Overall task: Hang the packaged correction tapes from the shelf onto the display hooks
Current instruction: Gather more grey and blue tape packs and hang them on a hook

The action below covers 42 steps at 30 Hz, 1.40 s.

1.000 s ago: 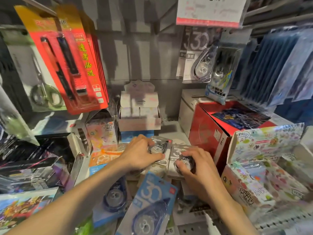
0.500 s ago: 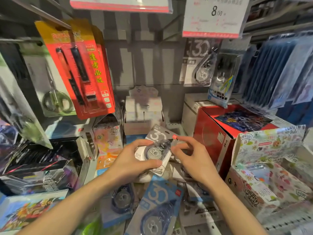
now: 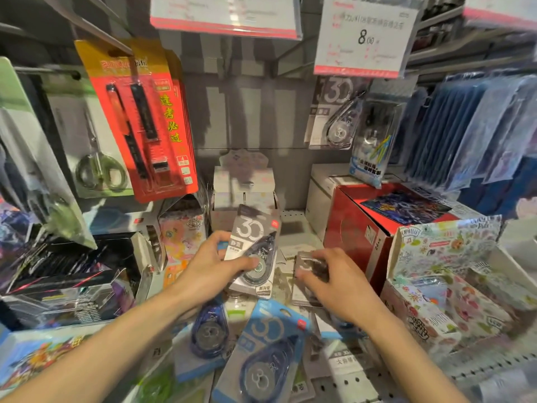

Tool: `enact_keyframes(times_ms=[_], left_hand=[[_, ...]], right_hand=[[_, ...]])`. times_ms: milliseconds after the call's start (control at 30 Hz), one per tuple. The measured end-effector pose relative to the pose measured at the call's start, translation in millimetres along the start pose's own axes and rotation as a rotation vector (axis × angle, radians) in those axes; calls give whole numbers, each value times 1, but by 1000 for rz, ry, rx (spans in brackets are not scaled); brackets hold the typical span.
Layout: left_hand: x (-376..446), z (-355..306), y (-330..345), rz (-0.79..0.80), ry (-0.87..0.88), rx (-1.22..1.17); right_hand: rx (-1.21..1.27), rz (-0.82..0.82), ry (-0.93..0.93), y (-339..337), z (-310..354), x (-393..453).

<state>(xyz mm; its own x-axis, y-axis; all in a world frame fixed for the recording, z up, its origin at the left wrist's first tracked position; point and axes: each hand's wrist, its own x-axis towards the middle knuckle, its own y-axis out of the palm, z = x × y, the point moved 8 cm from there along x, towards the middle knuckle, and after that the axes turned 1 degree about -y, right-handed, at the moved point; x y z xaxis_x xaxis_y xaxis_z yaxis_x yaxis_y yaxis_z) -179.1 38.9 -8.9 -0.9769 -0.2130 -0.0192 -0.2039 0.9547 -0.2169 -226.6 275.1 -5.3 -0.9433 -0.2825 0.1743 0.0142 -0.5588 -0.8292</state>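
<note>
Correction tape pack (image 3: 252,251), grey, has come up off the shelf (image 3: 293,228) pile, gripped in my left hand (image 3: 212,271); my right hand (image 3: 331,279) now apparently closes on another pack (image 3: 308,264), ready for hanging.

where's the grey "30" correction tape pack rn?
Head view, centre: the grey pack is in the left hand, lifted above the shelf pile, just left of the right hand and in front of the white box.

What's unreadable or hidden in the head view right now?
- Pack under the right hand: motion blur and the fingers hide its print.
- Hook carrying the hung grey correction tape: hidden behind the price sign.
- Left price sign: top cut by the frame edge, text blurred.
</note>
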Motion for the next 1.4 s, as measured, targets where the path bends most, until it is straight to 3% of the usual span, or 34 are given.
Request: enact_keyframes(times_ms=[67,200,333,467,567,900,1033,1133,1200,1400], left_hand=[[-1,4,-3,-21,-20,52],[-2,8,-7,-56,-47,135],[-3,10,-7,-38,-67,90],[-5,15,-3,-19,-114,-66],[-7,13,-3,-15,-127,-142],[-18,12,-31,-105,-117,-204],[-23,13,-47,-175,-94,-167],[-28,11,-54,-160,-67,-207],[-33,9,-55,-120,-46,-219],[-49,2,-64,-81,32,-178]], right_hand=[[-62,54,28,12,-3,-6],[-80,-2,16,14,-3,-7],[76,-81,7,0,-3,-10],[276,-161,-143,-11,15,-14],[370,-118,-252,-4,36,-14],[390,-20,-492,28,85,-10],[414,40,-377,35,80,-2],[605,245,-148,49,71,4],[730,324,-98,59,67,10],[946,313,-17,42,62,7]])
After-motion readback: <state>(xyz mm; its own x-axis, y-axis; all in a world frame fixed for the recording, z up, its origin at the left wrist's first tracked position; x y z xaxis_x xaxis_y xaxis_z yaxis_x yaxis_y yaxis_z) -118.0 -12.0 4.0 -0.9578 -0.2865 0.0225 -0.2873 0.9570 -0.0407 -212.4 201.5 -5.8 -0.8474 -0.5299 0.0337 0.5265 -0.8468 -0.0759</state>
